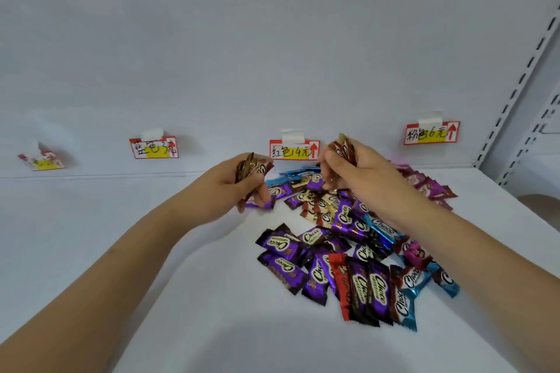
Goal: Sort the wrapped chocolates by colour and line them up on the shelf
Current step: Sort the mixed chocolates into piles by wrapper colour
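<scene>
Purple, blue and red chocolates [348,254] lie heaped on the shelf [151,251]; above the heap, left hand [239,188] grips gold-brown chocolates [250,167], right hand [354,172] grips red-brown ones [344,145].

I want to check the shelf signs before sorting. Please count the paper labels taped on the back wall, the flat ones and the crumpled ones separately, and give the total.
Flat labels: 3
Crumpled label: 1
Total: 4
</scene>
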Motion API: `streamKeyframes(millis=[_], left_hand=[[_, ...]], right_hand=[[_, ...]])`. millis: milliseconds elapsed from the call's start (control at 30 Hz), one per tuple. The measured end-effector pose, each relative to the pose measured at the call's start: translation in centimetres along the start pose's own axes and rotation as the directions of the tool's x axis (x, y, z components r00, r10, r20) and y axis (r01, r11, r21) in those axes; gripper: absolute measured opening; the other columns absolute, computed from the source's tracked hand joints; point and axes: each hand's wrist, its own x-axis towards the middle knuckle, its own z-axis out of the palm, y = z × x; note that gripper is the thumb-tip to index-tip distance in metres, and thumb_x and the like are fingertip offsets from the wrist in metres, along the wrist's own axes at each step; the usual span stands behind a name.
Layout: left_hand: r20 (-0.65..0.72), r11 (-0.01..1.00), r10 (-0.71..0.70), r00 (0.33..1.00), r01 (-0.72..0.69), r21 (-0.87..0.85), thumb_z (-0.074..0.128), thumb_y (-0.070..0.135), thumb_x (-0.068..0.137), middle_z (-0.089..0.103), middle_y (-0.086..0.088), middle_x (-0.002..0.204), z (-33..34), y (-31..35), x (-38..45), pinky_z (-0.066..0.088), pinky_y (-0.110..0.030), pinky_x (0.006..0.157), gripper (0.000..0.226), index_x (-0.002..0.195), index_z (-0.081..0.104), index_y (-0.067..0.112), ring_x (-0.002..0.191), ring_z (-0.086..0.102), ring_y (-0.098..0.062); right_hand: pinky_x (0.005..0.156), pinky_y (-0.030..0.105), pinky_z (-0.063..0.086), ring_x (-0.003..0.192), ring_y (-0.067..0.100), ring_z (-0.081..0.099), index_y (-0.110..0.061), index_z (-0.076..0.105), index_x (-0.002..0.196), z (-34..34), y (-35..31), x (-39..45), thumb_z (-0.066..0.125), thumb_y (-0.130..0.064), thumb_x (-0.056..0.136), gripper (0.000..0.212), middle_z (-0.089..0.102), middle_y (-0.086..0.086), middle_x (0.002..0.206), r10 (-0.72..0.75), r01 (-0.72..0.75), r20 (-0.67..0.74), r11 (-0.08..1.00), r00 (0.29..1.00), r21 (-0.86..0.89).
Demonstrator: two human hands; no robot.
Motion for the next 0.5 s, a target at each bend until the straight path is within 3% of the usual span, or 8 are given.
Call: streamKeyframes(millis=[67, 133, 200, 300, 367, 500], left_hand=[[-0.034, 0.999, -0.046, 0.998, 0.046, 0.008, 0.044, 0.018, 0.104, 0.067, 0.011, 0.078, -1.9, -0.8, -0.8, 0.048, -0.023, 0.062, 0.024, 0.119, 0.061, 0.026, 0.068, 0.056, -0.007], [-0.128, 0.993, -0.106, 0.986, 0.112, 0.040, 0.046, 0.022, 0.103, 0.060, 0.025, 0.075, -4.0, -2.3, -2.5, 0.045, -0.020, 0.066, 0.021, 0.112, 0.064, 0.031, 0.069, 0.049, -0.005], [-0.240, 0.974, -0.135, 0.961, 0.173, 0.144, 0.053, 0.029, 0.099, 0.057, 0.024, 0.079, -6.2, -4.3, -5.4, 0.041, -0.016, 0.069, 0.012, 0.108, 0.061, 0.031, 0.070, 0.047, -0.002], [-0.338, 0.884, -0.195, 0.921, 0.314, 0.346, 0.062, 0.033, 0.092, 0.048, 0.011, 0.095, -10.1, -7.6, -11.7, 0.039, -0.023, 0.080, 0.028, 0.117, 0.052, 0.026, 0.087, 0.047, -0.008], [-0.392, 0.815, -0.293, 0.872, 0.443, 0.374, 0.064, 0.034, 0.089, 0.043, 0.011, 0.105, -12.6, -9.6, -16.0, 0.035, -0.025, 0.088, 0.042, 0.125, 0.046, 0.030, 0.103, 0.043, -0.010], [-0.511, 0.686, -0.396, 0.763, 0.615, 0.388, 0.058, 0.044, 0.087, 0.036, 0.007, 0.122, -16.6, -11.9, -23.1, 0.026, -0.026, 0.100, 0.068, 0.147, 0.030, 0.031, 0.122, 0.031, -0.013]], right_hand=[[0.057, 0.027, 0.053, 0.060, 0.013, 0.056, -0.012, 0.058, 0.101, 1.6, -1.1, -0.1, 0.048, -0.028, 0.101, 0.018, 0.060, 0.000, 0.070, -0.017, 0.017, 0.098, 1.000, 0.995, -0.007], [0.048, 0.024, 0.045, 0.053, 0.008, 0.047, -0.014, 0.058, 0.099, 3.8, -2.1, 0.1, 0.052, -0.037, 0.098, 0.024, 0.054, 0.002, 0.068, -0.036, 0.066, 0.170, 0.983, 0.985, -0.174], [0.057, 0.025, 0.043, 0.061, 0.006, 0.048, -0.020, 0.058, 0.097, 6.5, -3.0, 1.0, 0.058, -0.047, 0.092, 0.027, 0.054, -0.002, 0.072, -0.063, 0.151, 0.251, 0.925, 0.966, -0.348], [0.071, 0.026, 0.043, 0.081, 0.011, 0.055, -0.024, 0.052, 0.110, 12.7, -4.7, 2.7, 0.063, -0.050, 0.088, 0.035, 0.060, -0.006, 0.091, 0.011, 0.243, 0.465, 0.841, 0.885, -0.483], [0.069, 0.025, 0.041, 0.082, 0.011, 0.053, -0.022, 0.049, 0.115, 17.7, -5.8, 3.5, 0.059, -0.043, 0.091, 0.034, 0.059, -0.002, 0.100, 0.058, 0.273, 0.552, 0.824, 0.832, -0.497], [0.070, 0.029, 0.043, 0.085, 0.016, 0.055, -0.018, 0.051, 0.120, 27.2, -8.3, 3.7, 0.058, -0.029, 0.091, 0.032, 0.058, 0.005, 0.107, 0.004, 0.313, 0.689, 0.888, 0.725, -0.335]])
